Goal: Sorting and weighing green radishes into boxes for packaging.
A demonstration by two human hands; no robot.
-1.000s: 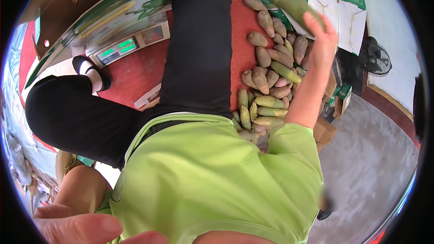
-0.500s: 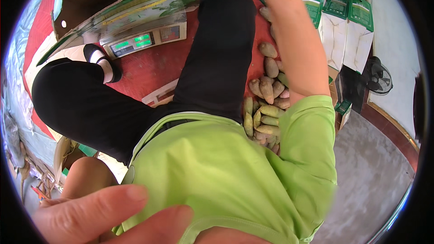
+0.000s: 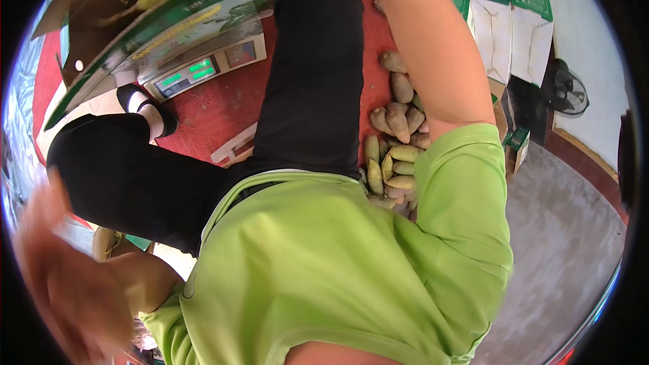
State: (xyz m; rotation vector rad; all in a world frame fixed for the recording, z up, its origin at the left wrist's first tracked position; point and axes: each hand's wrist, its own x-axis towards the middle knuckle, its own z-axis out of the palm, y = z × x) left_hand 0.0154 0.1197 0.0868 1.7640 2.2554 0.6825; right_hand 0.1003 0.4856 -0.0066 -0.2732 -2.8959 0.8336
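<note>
one blurred left hand (image 3: 74, 290) hangs low, grip unreadable, well apart from the fruit pile (image 3: 395, 145) beside the raised right arm (image 3: 426, 47), whose hand is out of view.

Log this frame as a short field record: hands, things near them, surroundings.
left hand: blurred at lower left, open, holds nothing visible
right hand: out of frame; right arm reaches past the top edge
fruit pile: green-brown oblong fruit on the red floor, beside the right arm
scale: lit green display, left of the black trouser leg
box: green-edged carton, upper left
cartons: white and green, upper right
fan: far right
</note>
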